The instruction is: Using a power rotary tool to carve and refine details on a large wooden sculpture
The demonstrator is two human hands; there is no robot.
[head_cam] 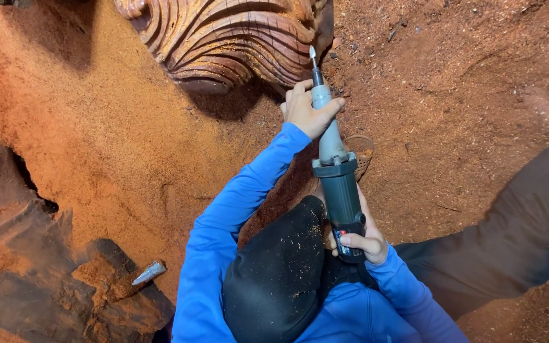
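Over red sawdust, two hands held a grinder.
Left hand (pixel 305 109) wrapped the grey neck of the grinder (pixel 337 178), its tip just beside the carved wood (pixel 223 38) at the top edge. Right hand (pixel 360 241) gripped the dark body, fingers closed.

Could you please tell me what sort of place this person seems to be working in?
Probably a wood-carving workshop or yard. A reddish carved wooden piece with curved ridges lies on ground thick with red-orange sawdust, and both hands grip a grey-and-dark-green handheld rotary grinder whose pointed bit is aimed at it.
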